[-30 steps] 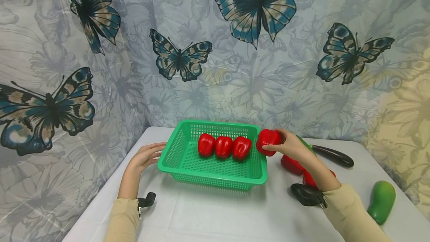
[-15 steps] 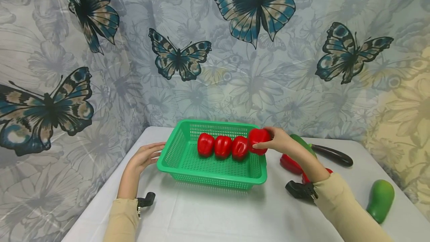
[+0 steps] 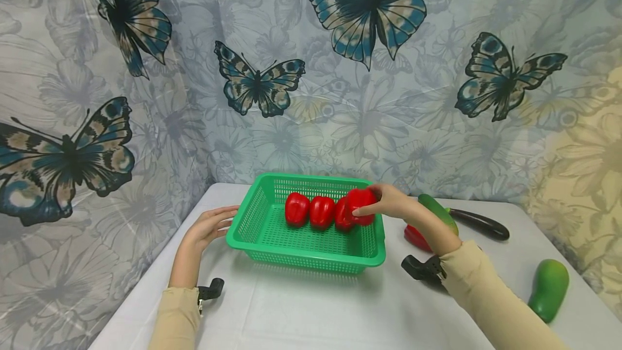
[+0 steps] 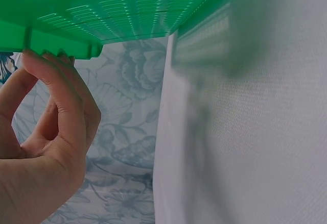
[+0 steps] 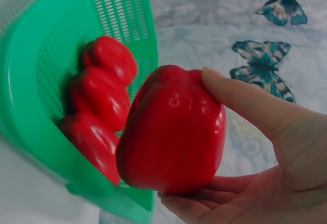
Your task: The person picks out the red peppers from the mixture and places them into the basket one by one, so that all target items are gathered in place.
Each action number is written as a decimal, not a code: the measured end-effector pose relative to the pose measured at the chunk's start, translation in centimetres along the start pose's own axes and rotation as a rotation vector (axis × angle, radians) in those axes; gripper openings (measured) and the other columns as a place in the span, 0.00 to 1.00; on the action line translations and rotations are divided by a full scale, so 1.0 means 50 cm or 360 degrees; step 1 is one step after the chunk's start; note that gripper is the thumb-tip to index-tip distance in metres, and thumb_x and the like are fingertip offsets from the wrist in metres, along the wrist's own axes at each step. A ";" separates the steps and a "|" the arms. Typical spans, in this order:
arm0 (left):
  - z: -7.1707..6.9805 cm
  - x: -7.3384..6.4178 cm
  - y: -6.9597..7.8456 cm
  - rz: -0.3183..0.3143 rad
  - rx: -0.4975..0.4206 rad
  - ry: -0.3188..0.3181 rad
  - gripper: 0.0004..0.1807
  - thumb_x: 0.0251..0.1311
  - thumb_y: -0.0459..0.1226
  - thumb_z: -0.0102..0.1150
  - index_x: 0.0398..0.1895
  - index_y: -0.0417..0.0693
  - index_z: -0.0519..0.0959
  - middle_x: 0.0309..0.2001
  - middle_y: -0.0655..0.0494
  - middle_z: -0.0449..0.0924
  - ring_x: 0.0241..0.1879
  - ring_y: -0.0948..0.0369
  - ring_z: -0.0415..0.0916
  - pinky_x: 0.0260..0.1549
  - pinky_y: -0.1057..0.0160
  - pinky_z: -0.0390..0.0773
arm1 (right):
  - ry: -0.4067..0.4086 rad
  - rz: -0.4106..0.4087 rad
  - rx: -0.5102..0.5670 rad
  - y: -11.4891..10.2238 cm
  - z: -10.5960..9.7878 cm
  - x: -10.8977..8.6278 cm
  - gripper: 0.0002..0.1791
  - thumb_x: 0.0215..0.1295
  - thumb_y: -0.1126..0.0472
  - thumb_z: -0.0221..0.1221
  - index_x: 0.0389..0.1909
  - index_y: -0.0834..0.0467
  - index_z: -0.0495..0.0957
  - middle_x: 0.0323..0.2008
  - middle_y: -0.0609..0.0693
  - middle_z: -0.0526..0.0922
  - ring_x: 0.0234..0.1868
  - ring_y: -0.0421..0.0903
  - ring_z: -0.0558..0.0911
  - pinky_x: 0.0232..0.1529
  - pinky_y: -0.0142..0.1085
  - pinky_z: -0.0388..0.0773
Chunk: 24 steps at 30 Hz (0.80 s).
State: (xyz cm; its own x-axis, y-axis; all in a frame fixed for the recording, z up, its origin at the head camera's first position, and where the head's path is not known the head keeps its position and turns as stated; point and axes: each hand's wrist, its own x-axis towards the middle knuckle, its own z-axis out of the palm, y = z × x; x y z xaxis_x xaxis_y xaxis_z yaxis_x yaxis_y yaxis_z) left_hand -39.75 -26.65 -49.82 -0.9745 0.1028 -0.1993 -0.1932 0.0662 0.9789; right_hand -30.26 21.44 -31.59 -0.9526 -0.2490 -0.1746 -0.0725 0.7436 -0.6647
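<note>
Between thumb and fingers my right hand [image 3: 392, 202] grips a red bell pepper [image 5: 176, 129], holding it over the right end of a green plastic basket [image 3: 311, 258]. Inside the basket, three more red bell peppers stand in a row: a left one [image 3: 297, 209], a middle one [image 3: 322, 213] and a right one [image 3: 343, 215], which the held pepper partly covers in the head view. At the basket's left end, my left hand [image 3: 210, 224] has its fingertips right at the rim, fingers extended, as the left wrist view also shows.
Right of the basket lie a red vegetable [image 3: 417, 238], partly behind the right arm, a long green vegetable [image 3: 434, 210] and a dark eggplant [image 3: 478, 224]. A thick green vegetable [image 3: 549, 290] lies near the table's right edge. Butterfly-print cloth hangs behind the white table [image 3: 301, 312].
My right hand has carried the bell pepper leftward, from beside the basket's right rim to over its inside. The left hand keeps its place at the left rim.
</note>
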 end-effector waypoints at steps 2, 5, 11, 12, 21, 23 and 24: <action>-0.001 0.000 0.000 0.0004 -0.0002 -0.0001 0.36 0.49 0.52 0.73 0.62 0.51 0.77 0.62 0.55 0.77 0.56 0.57 0.79 0.51 0.58 0.81 | -0.0027 -0.0007 -0.0010 -0.002 0.003 0.005 0.50 0.56 0.43 0.68 0.69 0.70 0.59 0.60 0.64 0.75 0.62 0.60 0.72 0.60 0.55 0.73; 0.000 -0.007 0.004 0.0010 -0.0013 -0.0003 0.35 0.48 0.52 0.73 0.61 0.52 0.78 0.59 0.57 0.79 0.54 0.59 0.81 0.49 0.59 0.82 | -0.0060 -0.0008 -0.0036 -0.007 0.008 0.011 0.50 0.56 0.44 0.68 0.70 0.70 0.59 0.61 0.64 0.74 0.63 0.61 0.71 0.61 0.57 0.72; 0.024 -0.070 0.052 0.0065 0.0051 -0.0062 0.31 0.55 0.51 0.69 0.62 0.50 0.77 0.56 0.61 0.81 0.51 0.63 0.82 0.48 0.61 0.82 | -0.0108 0.0022 -0.0059 -0.020 0.019 0.016 0.50 0.53 0.44 0.69 0.69 0.70 0.60 0.63 0.64 0.71 0.64 0.62 0.69 0.61 0.57 0.72; 0.032 -0.082 0.063 0.0062 0.0060 -0.0059 0.31 0.57 0.50 0.68 0.63 0.48 0.76 0.56 0.61 0.81 0.51 0.63 0.81 0.48 0.61 0.82 | -0.0120 0.0021 -0.0069 -0.021 0.021 0.017 0.50 0.53 0.44 0.69 0.68 0.70 0.61 0.62 0.64 0.72 0.63 0.62 0.70 0.60 0.57 0.72; 0.040 -0.094 0.077 0.0052 0.0089 -0.0068 0.31 0.58 0.50 0.67 0.64 0.49 0.75 0.57 0.61 0.80 0.52 0.63 0.80 0.50 0.62 0.81 | -0.0195 0.0098 -0.0072 -0.024 0.044 0.027 0.45 0.52 0.47 0.71 0.63 0.70 0.66 0.55 0.60 0.77 0.55 0.55 0.76 0.54 0.49 0.78; 0.031 -0.081 0.065 0.0071 0.0086 -0.0100 0.29 0.59 0.51 0.66 0.63 0.52 0.76 0.57 0.62 0.80 0.53 0.62 0.80 0.50 0.61 0.80 | -0.0202 0.0107 -0.0078 -0.022 0.050 0.029 0.44 0.52 0.47 0.71 0.62 0.70 0.67 0.54 0.59 0.77 0.53 0.55 0.76 0.52 0.48 0.80; 0.030 -0.080 0.063 0.0073 0.0089 -0.0102 0.30 0.58 0.51 0.66 0.63 0.52 0.77 0.58 0.62 0.80 0.54 0.62 0.80 0.51 0.61 0.80 | -0.0207 0.0111 -0.0075 -0.021 0.052 0.030 0.43 0.51 0.47 0.71 0.61 0.70 0.68 0.53 0.59 0.77 0.53 0.54 0.76 0.51 0.47 0.80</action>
State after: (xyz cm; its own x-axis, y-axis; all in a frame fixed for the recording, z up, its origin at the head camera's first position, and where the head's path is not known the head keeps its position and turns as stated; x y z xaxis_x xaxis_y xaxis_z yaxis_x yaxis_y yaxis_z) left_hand -36.29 -25.36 -45.99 -0.9726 0.1702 -0.1583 -0.1399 0.1153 0.9834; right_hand -30.84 18.66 -33.04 -0.9096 -0.2720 -0.3140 -0.0244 0.7895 -0.6132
